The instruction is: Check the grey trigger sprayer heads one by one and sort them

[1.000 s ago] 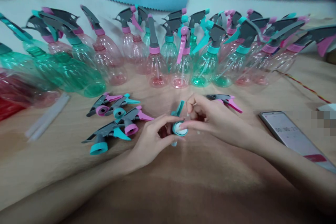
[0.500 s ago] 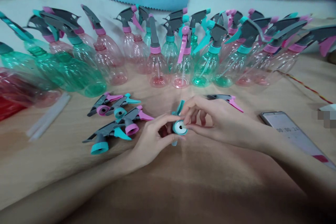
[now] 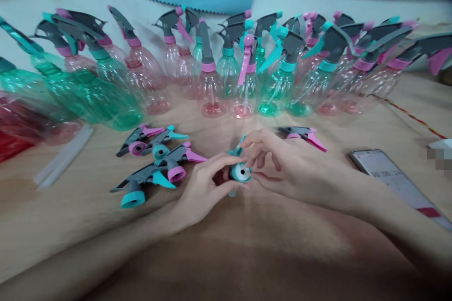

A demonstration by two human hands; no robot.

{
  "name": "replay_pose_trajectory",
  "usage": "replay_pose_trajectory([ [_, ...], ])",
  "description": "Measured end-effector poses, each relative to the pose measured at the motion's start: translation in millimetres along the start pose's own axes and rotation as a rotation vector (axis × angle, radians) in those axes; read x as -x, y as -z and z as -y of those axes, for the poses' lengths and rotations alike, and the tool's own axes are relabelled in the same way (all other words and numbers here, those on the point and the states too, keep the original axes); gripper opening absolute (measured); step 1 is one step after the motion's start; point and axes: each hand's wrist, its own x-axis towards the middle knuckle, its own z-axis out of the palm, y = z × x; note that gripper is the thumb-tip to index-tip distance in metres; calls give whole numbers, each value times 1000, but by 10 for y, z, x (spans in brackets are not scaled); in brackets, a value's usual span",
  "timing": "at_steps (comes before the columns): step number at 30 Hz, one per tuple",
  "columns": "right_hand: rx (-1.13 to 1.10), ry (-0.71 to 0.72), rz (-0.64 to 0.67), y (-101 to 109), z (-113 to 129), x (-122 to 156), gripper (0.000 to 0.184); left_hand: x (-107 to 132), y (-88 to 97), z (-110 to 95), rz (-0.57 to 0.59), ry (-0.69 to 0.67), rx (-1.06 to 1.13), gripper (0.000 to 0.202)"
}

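Note:
A trigger spray head (image 3: 241,172) with a turquoise collar sits between the thumb and fingers of my left hand (image 3: 197,193), which is closed around it. The collar's opening faces me and shows a white disc with a dark hole in its centre. Just to the right, my right hand (image 3: 282,162) has its thumb and fingers apart around the collar, the fingertips very near or touching its edge. Left of my hands lie several loose spray heads (image 3: 136,186), pink and turquoise. Another spray head (image 3: 304,135) with a pink trigger lies beyond my right hand.
Spray bottles (image 3: 277,87) in green and pink stand in rows along the back, most with heads on. Some open green bottles (image 3: 106,99) are at the left, near white tubes (image 3: 65,157). A phone (image 3: 391,183) showing a timer lies at the right.
The collar has tilted slightly, so more of its side shows. My right thumb and fingers have spread and moved slightly away from its face. My left hand keeps its hold.

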Motion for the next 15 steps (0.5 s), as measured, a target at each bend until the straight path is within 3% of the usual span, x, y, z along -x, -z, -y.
replay_pose_trajectory([
  [15, -77, -7, 44, -3, 11, -5, 45, -12, 0, -39, -10, 43, -29, 28],
])
